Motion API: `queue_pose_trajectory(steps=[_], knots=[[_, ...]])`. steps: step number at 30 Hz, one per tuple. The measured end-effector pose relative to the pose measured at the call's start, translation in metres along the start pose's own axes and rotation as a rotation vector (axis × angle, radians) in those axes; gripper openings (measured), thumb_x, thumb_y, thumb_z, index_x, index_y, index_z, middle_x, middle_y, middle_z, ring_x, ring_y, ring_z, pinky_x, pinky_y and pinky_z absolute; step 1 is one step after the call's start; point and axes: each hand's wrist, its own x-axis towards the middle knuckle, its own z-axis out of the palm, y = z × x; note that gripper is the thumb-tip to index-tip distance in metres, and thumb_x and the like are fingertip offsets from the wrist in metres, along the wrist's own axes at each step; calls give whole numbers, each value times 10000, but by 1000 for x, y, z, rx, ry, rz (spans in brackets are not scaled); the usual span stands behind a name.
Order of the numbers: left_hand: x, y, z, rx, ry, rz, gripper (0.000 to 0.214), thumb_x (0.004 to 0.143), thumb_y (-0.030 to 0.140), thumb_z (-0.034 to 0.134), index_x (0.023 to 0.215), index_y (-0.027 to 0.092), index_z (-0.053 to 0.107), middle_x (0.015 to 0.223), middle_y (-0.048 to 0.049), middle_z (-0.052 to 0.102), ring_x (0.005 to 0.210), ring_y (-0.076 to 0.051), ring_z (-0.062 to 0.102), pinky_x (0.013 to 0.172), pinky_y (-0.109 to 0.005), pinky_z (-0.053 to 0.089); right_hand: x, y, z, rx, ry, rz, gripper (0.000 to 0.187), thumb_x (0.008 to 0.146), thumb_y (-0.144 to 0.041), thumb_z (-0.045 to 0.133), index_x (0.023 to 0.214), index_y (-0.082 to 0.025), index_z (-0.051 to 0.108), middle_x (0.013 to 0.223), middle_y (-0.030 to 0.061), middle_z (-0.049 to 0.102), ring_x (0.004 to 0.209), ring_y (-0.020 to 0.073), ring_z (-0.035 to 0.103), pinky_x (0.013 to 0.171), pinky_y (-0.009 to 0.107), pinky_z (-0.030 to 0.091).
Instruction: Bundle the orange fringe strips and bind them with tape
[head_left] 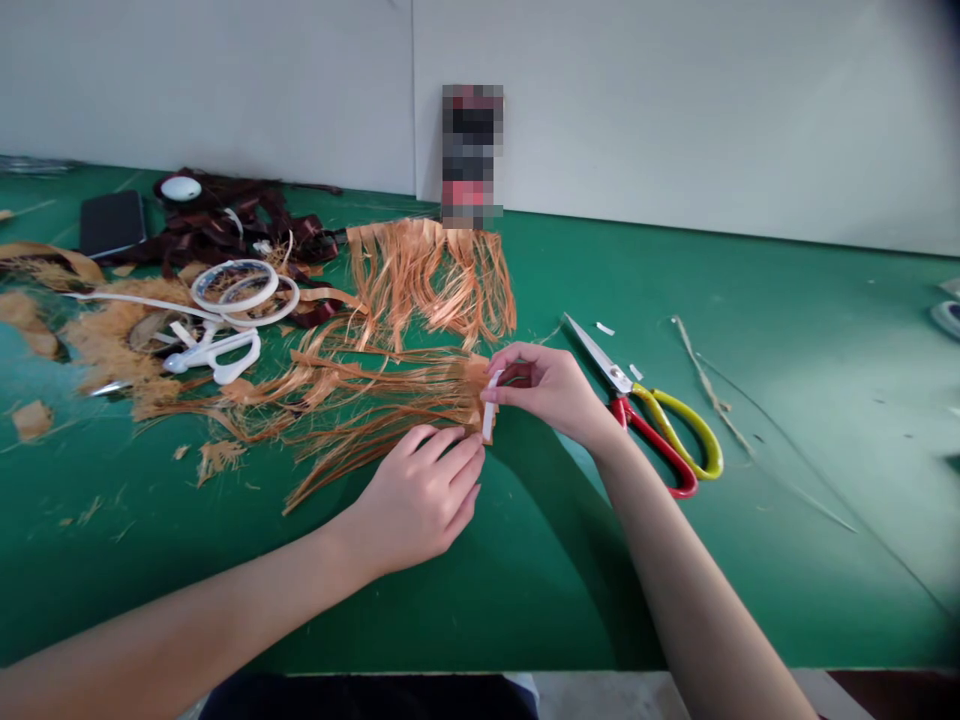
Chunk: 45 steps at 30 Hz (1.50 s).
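A bundle of thin orange-brown fibre strips (360,395) lies spread leftward on the green table (787,420). My left hand (420,495) rests flat on the bundle's right end, fingers stretched out and pressing it down. Beside it, my right hand (544,390) pinches a narrow white strip (490,405) against that same end of the bundle. A second fringe of the same strips (431,275) lies fanned out just behind.
Red-and-yellow-handled scissors (649,410) lie right of my right hand, with a dry twig (705,380) beyond. At left are white tape rolls (244,290), white-handled scissors (214,352), dark ribbon (225,225), a phone (112,222) and fibre scraps (105,340). A blurred object (471,155) stands against the wall.
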Motion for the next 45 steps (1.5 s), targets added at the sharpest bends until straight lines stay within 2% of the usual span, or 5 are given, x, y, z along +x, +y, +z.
queue_pose_trajectory(steps=[16,30,34,38,45], knots=[[1,0,1,-9,-15,2,337,915,213,432,1171,72,599,1203,-131,631,1097,-266,556,883,-412,439,0,9,5,-206,7,-58,174,670,-182,724,772,-198,584,771,-10,617,713,150,638,701,324,540],[3,2,-4,-72,12,-76,350,879,270,475,1139,68,596,1234,-150,592,1129,-272,528,950,-407,403,-2,3,9,-326,-2,-177,127,718,-89,626,760,-197,574,924,17,572,744,121,617,674,288,534],[4,1,-2,-56,-63,-124,523,895,386,459,1326,90,469,1377,-135,495,1282,-296,415,1067,-469,293,-2,5,9,-326,-7,-192,121,725,-83,608,764,-195,584,959,23,579,747,119,616,682,290,532],[5,-1,0,-73,-135,-172,516,892,433,453,1310,132,495,1422,-103,454,1340,-313,343,1106,-518,211,-2,6,9,-341,2,-217,147,723,-48,584,765,-189,587,966,27,573,740,116,614,689,290,533],[7,-3,0,-76,-211,-174,566,892,468,415,1343,130,463,1439,-68,438,1374,-304,286,1148,-481,156,0,8,8,-503,66,-307,153,719,-26,618,750,-176,610,1062,49,526,718,109,580,717,323,529]])
